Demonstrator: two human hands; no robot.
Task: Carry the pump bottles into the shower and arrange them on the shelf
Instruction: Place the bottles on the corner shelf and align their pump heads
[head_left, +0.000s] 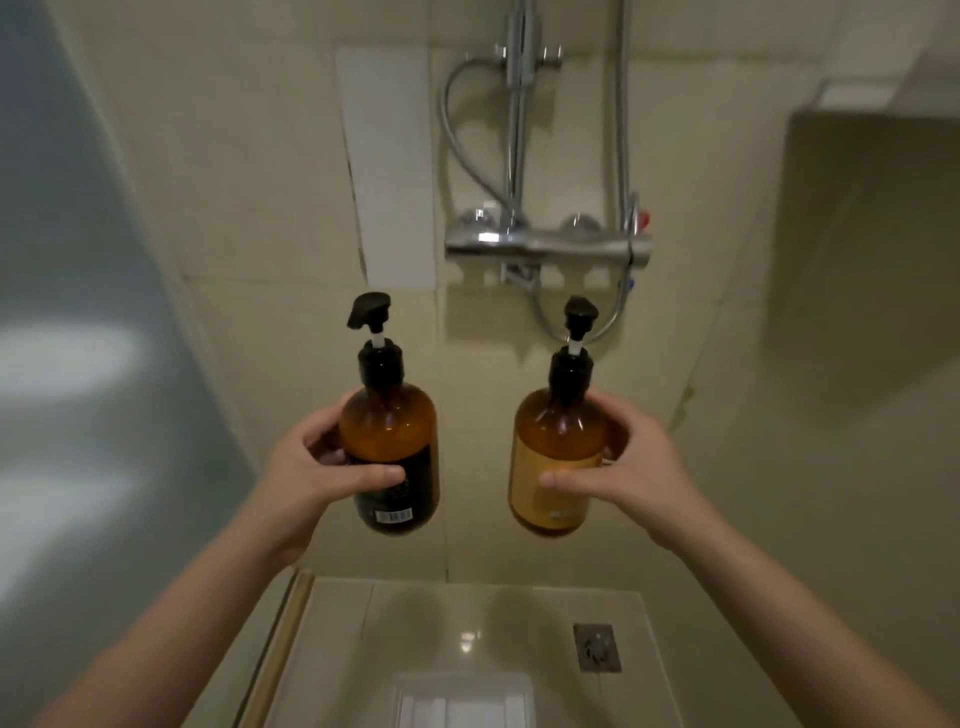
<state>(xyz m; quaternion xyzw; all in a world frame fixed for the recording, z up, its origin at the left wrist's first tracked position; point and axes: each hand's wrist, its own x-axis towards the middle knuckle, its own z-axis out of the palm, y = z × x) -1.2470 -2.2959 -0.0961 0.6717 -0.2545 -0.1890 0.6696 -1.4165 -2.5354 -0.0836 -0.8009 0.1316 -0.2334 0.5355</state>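
Two amber pump bottles are held up in front of the shower wall. My left hand (317, 462) grips the left bottle (389, 431), which has a black label with a barcode and a black pump head. My right hand (623, 462) grips the right bottle (558, 447), which has a yellow-orange label and a black pump. Both bottles are upright, tilted slightly, side by side with a gap between them. A chrome shelf-like mixer bar (545, 244) sits on the wall above the bottles.
A shower riser pipe and hose (514, 130) run up the beige tiled wall. A glass panel (78, 312) stands at the left. A square floor drain (596, 647) lies on the tiled floor below. A dark recess (872, 249) is at the right.
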